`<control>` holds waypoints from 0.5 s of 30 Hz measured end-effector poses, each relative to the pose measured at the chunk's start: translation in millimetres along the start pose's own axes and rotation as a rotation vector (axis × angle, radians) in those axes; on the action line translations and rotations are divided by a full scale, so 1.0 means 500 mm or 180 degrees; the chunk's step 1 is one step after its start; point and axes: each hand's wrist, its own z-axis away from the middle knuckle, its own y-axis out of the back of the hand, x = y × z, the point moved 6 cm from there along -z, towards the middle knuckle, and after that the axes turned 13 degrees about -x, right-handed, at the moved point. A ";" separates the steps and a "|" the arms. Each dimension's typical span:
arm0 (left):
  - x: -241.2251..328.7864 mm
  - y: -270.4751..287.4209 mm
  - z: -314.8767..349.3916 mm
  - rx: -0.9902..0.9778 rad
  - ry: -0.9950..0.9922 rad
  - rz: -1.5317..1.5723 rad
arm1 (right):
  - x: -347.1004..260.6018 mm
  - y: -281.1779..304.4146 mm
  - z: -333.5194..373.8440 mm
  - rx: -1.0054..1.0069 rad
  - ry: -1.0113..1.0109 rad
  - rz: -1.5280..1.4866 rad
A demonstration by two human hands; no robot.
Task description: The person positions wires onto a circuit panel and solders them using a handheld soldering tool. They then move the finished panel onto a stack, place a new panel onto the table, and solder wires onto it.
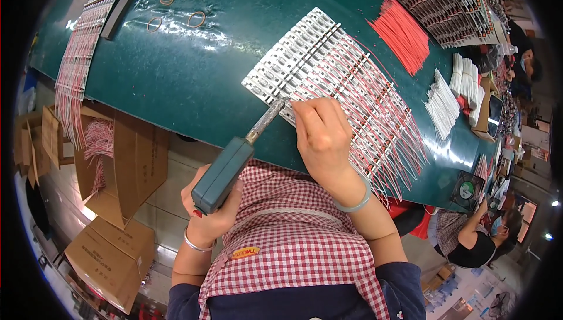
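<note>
In my left hand (pixel 218 205) is a soldering gun (pixel 221 174) with a dark green body and a metal barrel. Its tip meets the near edge of a white panel of small circuit boards (pixel 305 47), which lies slanted on the table. Close by the tip, my right hand (pixel 324 135) has its fingers pinched together at the panel's edge, apparently on a thin wire; the fingertips partly hide it. Many red and white wires (pixel 375 100) run from the boards toward the right and hang over the table's near edge.
Red wires (pixel 402 35) and white wires (pixel 441 104) lie in bundles on the green table (pixel 176 79). Rubber bands (pixel 196 19) lie at the far left, near another wired panel (pixel 82 56). Cardboard boxes (pixel 138 161) stand at left below. A person (pixel 475 232) sits at the right.
</note>
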 end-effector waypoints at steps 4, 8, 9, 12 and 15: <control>-0.002 -0.002 -0.003 -0.0052 0.0029 0.0038 | -0.001 -0.001 -0.002 -0.0054 -0.0044 0.0031; 0.001 -0.001 -0.005 -0.0050 0.0054 -0.0010 | 0.000 -0.003 -0.002 -0.0084 -0.0054 0.0053; 0.000 -0.001 -0.006 -0.0083 0.0096 -0.0031 | 0.001 -0.002 -0.002 -0.0084 -0.0055 0.0056; -0.001 0.000 -0.006 -0.0099 0.0137 -0.0069 | 0.000 -0.002 -0.004 -0.0101 -0.0064 0.0031; -0.002 0.002 -0.003 -0.0061 0.0139 -0.0042 | 0.002 -0.004 -0.004 -0.0097 -0.0051 0.0068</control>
